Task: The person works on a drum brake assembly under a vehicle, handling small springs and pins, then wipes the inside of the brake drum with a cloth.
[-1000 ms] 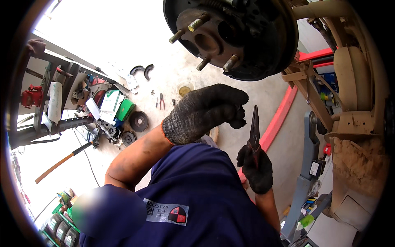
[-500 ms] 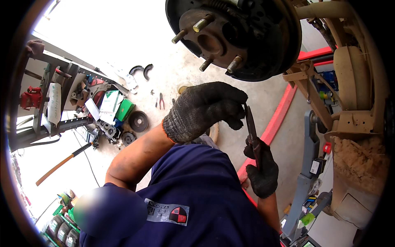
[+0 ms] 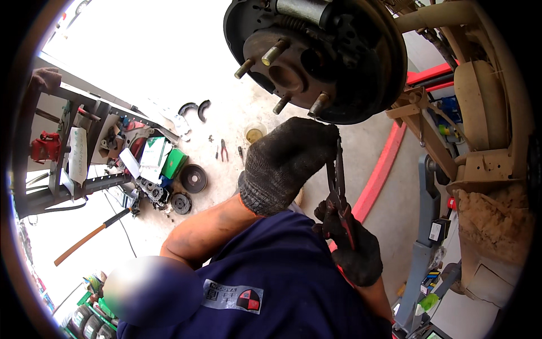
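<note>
My left hand (image 3: 285, 161), in a dark knitted glove, has its fingers bent together at the tips of long-nose pliers (image 3: 339, 186), just below a wheel hub (image 3: 293, 79) with threaded studs and a black backing plate. What those fingers pinch, if anything, is hidden. My right hand (image 3: 355, 248), also gloved, grips the red-and-dark pliers, which point upward. The hub assembly hangs at the top of the view, a silver cylinder on it.
Below lie brake shoes (image 3: 203, 110), loose tools (image 3: 223, 150), a cup (image 3: 254, 134), drums (image 3: 193, 178) and green boxes (image 3: 174, 164). A metal rack (image 3: 84, 101) and hammer (image 3: 90, 237) are left; beige undercarriage (image 3: 474, 101), red rail (image 3: 378, 175) and grey post (image 3: 426, 209) right.
The pliers in my right hand have moved left and up to meet my left hand's fingers, which have drawn closer together. The hub sits slightly lower in view.
</note>
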A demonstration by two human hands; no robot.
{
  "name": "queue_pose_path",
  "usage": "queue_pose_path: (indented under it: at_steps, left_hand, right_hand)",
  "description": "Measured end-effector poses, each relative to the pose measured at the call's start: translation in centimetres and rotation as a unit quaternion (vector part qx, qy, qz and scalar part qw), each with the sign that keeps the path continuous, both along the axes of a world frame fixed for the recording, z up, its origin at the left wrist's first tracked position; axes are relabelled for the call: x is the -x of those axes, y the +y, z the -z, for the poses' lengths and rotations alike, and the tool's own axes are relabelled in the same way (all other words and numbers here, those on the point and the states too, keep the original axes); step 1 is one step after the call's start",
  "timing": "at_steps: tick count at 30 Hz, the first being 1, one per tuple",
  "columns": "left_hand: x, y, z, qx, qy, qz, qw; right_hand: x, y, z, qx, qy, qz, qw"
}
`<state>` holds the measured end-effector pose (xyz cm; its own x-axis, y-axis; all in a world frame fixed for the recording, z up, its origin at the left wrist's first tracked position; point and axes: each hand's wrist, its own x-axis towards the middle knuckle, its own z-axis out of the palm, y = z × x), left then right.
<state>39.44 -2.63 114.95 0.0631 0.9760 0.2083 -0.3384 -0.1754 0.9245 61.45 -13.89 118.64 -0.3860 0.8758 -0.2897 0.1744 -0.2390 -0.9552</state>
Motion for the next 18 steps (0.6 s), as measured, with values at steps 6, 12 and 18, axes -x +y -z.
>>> queue_pose_path:
  at_steps: [6, 12, 18]
  left_hand:
    - [-0.7, 0.1, -0.1, -0.017, -0.106, -0.03, 0.994]
    - [0.3, 0.4, 0.0, -0.066, 0.027, 0.008, 0.997]
    - [0.0, 0.4, 0.6, -0.093, -0.044, 0.043, 0.994]
  right_hand:
    - [0.4, -0.2, 0.6, 0.001, 0.023, 0.005, 1.0]
    - [0.4, -0.2, -0.4, 0.037, -0.001, 0.021, 0.999]
    - [0.7, -0.9, -0.3, 0.039, -0.015, 0.056, 0.998]
